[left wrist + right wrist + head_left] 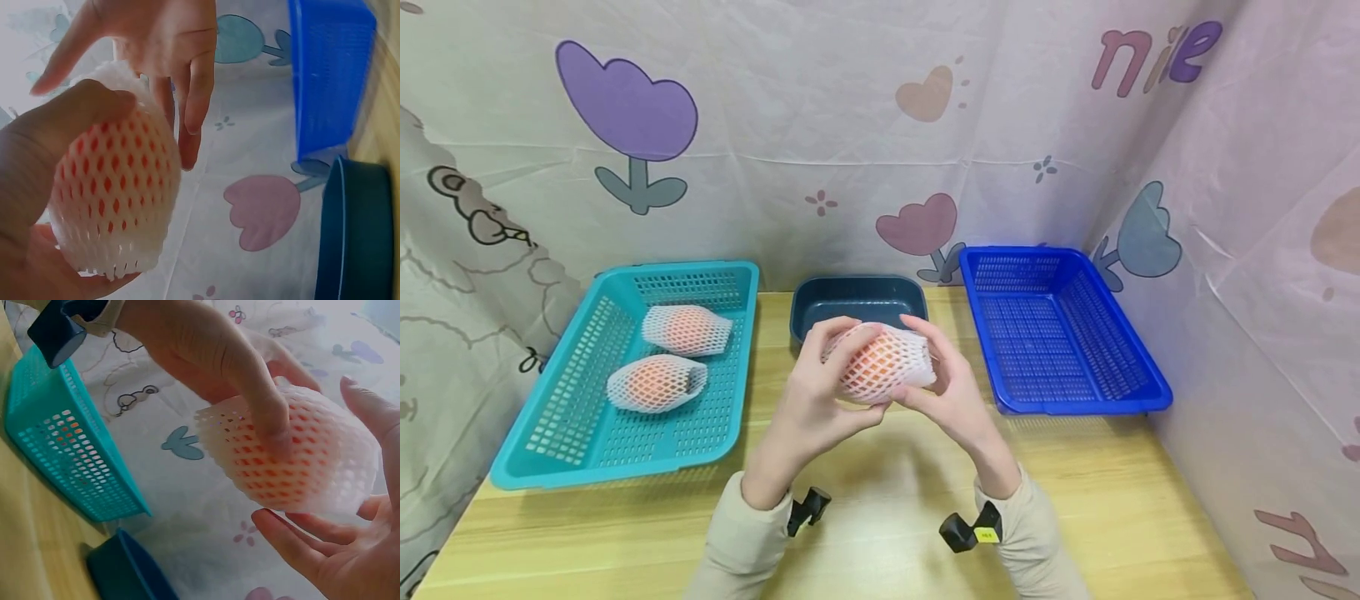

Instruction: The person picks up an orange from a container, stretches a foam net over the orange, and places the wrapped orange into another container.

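Observation:
My left hand grips a round orange-red fruit in a white foam net sleeve, held up in front of the dark blue basin. In the left wrist view, its thumb presses on the net near one end. My right hand is at the other end of the sleeve, its fingers extended around the net. Seen from the right wrist, the fingertips of that hand are right at the net's side, while one digit stands apart from it. Two more net-wrapped fruits, one farther back and one nearer, lie in the turquoise basket.
A dark blue basin stands at the back middle of the wooden table. To the right is a blue plastic basket with nothing in it. Behind everything hangs a printed curtain, which also closes both sides.

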`<action>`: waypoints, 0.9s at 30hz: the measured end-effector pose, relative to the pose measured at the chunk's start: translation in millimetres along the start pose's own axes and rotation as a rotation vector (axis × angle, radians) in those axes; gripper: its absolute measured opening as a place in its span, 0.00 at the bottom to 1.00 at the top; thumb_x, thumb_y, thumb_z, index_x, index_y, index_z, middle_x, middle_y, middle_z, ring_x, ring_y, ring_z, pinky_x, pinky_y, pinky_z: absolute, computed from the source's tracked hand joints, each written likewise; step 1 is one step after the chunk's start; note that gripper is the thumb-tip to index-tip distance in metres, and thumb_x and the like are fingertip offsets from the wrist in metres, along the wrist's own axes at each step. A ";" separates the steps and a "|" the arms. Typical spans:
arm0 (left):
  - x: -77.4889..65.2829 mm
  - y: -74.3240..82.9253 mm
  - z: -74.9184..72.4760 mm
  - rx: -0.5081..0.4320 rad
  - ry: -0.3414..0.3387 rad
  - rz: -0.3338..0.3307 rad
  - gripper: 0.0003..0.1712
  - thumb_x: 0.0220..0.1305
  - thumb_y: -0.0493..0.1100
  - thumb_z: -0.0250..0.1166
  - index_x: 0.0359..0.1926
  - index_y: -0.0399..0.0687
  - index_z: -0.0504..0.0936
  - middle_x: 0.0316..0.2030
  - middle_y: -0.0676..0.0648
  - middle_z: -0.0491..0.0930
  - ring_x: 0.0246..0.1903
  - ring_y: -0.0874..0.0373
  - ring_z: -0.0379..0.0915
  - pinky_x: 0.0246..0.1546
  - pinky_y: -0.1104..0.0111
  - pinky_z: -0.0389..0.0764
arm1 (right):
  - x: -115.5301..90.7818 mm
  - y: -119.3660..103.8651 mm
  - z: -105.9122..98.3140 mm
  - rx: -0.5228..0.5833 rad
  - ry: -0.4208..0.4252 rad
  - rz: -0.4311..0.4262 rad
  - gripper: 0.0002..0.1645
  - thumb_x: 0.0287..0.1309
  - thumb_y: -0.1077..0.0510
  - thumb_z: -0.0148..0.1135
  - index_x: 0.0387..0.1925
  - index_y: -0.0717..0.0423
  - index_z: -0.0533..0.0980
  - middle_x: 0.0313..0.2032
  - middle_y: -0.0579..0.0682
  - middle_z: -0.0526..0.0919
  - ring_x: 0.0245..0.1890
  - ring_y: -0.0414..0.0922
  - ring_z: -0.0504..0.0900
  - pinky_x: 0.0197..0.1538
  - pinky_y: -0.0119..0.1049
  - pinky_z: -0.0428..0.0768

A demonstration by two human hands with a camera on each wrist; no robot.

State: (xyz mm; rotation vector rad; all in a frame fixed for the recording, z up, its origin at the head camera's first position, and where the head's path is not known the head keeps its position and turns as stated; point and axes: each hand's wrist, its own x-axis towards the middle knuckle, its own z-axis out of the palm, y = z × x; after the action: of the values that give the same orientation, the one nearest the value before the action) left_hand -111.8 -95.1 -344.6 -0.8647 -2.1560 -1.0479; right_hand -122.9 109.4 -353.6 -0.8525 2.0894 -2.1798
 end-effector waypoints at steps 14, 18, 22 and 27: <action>-14.7 -7.7 -0.3 -0.137 -0.045 -0.257 0.56 0.43 0.47 0.83 0.72 0.58 0.64 0.65 0.44 0.66 0.63 0.50 0.62 0.56 0.55 0.76 | -4.6 25.9 7.1 0.111 0.062 0.020 0.39 0.50 0.66 0.73 0.65 0.62 0.69 0.61 0.59 0.73 0.55 0.51 0.74 0.52 0.37 0.81; -17.4 -12.7 -1.8 -0.502 -0.020 -0.507 0.44 0.56 0.38 0.75 0.71 0.60 0.66 0.63 0.47 0.68 0.55 0.51 0.71 0.45 0.63 0.83 | -3.9 30.6 6.2 0.172 0.056 0.020 0.40 0.50 0.68 0.73 0.65 0.64 0.68 0.62 0.60 0.71 0.54 0.50 0.74 0.49 0.37 0.83; -17.3 -18.9 -4.2 -0.691 -0.051 -0.572 0.34 0.61 0.33 0.70 0.67 0.50 0.71 0.60 0.44 0.71 0.51 0.46 0.74 0.44 0.64 0.83 | -0.8 33.6 8.3 0.218 0.026 0.029 0.41 0.51 0.68 0.72 0.67 0.64 0.66 0.63 0.61 0.70 0.54 0.50 0.75 0.49 0.38 0.84; -19.1 -22.4 -14.6 -0.682 -0.050 -0.609 0.30 0.61 0.34 0.70 0.64 0.47 0.74 0.59 0.45 0.72 0.50 0.46 0.75 0.42 0.64 0.85 | 4.1 33.6 15.2 0.179 0.001 0.063 0.40 0.55 0.70 0.69 0.69 0.60 0.66 0.64 0.58 0.70 0.57 0.51 0.74 0.52 0.37 0.82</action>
State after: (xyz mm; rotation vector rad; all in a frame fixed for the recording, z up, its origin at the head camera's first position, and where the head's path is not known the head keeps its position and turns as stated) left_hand -113.8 -123.6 -360.9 -0.4932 -2.1672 -2.1629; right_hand -132.7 90.1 -383.7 -0.7587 1.8584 -2.2909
